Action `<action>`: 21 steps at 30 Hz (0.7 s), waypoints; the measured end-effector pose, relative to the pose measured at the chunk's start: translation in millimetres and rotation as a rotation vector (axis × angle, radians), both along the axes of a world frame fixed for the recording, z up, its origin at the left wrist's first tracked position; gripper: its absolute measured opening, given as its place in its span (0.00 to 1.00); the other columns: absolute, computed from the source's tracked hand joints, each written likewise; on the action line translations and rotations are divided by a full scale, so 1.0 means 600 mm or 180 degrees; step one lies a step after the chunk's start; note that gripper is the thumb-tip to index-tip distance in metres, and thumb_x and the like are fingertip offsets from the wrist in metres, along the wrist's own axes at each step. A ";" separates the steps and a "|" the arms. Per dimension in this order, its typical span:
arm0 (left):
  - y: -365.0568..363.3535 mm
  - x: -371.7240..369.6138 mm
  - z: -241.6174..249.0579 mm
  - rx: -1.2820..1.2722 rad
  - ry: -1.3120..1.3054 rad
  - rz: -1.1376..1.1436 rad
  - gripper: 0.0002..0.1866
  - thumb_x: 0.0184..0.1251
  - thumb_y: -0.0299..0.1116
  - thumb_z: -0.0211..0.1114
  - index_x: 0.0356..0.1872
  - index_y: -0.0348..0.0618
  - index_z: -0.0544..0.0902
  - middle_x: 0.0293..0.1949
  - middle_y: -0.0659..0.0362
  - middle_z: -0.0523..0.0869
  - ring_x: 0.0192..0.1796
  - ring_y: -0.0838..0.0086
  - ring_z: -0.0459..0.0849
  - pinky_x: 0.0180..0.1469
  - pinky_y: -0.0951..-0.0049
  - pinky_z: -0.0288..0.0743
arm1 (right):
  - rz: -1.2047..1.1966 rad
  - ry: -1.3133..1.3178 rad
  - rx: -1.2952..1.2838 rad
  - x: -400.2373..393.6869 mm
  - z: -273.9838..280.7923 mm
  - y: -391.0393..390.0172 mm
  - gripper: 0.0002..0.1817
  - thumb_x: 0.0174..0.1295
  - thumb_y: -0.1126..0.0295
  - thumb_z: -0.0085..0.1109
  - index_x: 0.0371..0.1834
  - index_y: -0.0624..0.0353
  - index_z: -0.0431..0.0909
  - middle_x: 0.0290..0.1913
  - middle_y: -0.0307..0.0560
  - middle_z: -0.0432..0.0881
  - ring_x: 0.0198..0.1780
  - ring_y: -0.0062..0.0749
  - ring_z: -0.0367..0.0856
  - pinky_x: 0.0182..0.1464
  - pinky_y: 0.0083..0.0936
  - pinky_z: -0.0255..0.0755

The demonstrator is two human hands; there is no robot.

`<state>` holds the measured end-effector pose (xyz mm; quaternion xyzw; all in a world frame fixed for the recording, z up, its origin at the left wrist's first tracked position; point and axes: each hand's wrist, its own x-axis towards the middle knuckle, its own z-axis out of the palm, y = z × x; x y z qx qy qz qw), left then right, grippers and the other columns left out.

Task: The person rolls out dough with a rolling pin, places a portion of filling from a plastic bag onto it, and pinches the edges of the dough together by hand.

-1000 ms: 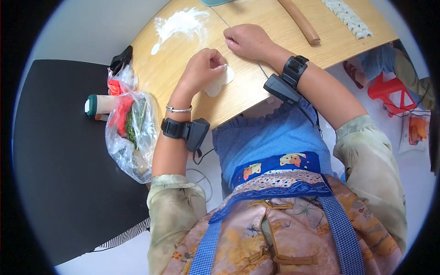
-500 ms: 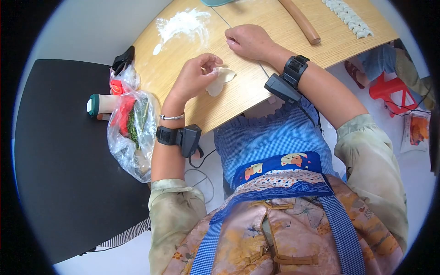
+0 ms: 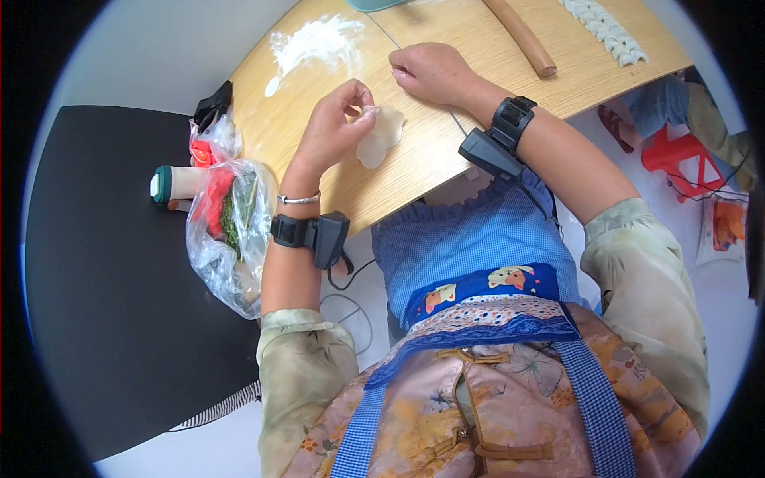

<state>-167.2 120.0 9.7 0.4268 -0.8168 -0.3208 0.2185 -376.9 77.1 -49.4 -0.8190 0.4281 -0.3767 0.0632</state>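
Two hands: the left hand [image 3: 336, 121] is pinched nearly closed, thumb and fingertips on the far-left rim of a thin dough sheet [image 3: 385, 131]; the right hand [image 3: 432, 72] is curled into a loose fist on the counter [image 3: 426, 155], with nothing showing in it, though its inside is hidden.
Dough sheet: by the counter's near edge, toward the left corner; two rounded lobes show, and I cannot tell whether they are one piece or two overlapping.
Dough feel: it looks light, limp and soft, likely to stretch or tear if pulled, perhaps tacky where flour is thin.
Dough hold: a gentle pinch on the rim should do; a palm under the middle would spare it from sagging.
Left hand, half a second on: shifted slightly toward the counter's far side.
Dough lobe: bent to a point before, now rounder and more spread out.
Right hand, same span: unmoved.
Flour [image 3: 323, 44]: scattered near the counter's left edge, farther off than the dough.
Rolling pin [image 3: 522, 38]: right of the fist, one end toward the near edge.
White folded pieces [image 3: 604, 30]: lined up beyond the pin, toward the right corner.
Plastic bag [image 3: 253, 275]: just beside the left edge.
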 end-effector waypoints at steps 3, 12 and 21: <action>-0.003 -0.002 0.001 -0.0025 -0.0102 0.0126 0.05 0.67 0.26 0.64 0.39 0.43 0.76 0.35 0.68 0.78 0.41 0.84 0.78 0.47 0.79 0.72 | 0.0003 -0.0001 0.0041 0.001 0.001 0.001 0.11 0.65 0.65 0.55 0.29 0.60 0.78 0.25 0.52 0.81 0.28 0.47 0.80 0.34 0.42 0.72; 0.025 -0.006 0.015 0.0647 0.1325 0.0280 0.05 0.69 0.25 0.63 0.42 0.42 0.76 0.36 0.68 0.79 0.40 0.86 0.78 0.44 0.82 0.72 | -0.0013 -0.0006 0.0037 0.002 0.000 0.000 0.11 0.66 0.64 0.55 0.30 0.60 0.78 0.25 0.52 0.81 0.29 0.48 0.80 0.34 0.43 0.73; 0.035 0.028 -0.022 0.0918 0.0122 0.0877 0.07 0.67 0.24 0.65 0.44 0.38 0.80 0.37 0.66 0.82 0.39 0.84 0.80 0.42 0.84 0.74 | -0.0083 0.0220 0.0352 0.000 0.014 0.006 0.11 0.65 0.64 0.53 0.33 0.59 0.81 0.31 0.55 0.84 0.37 0.51 0.84 0.41 0.47 0.76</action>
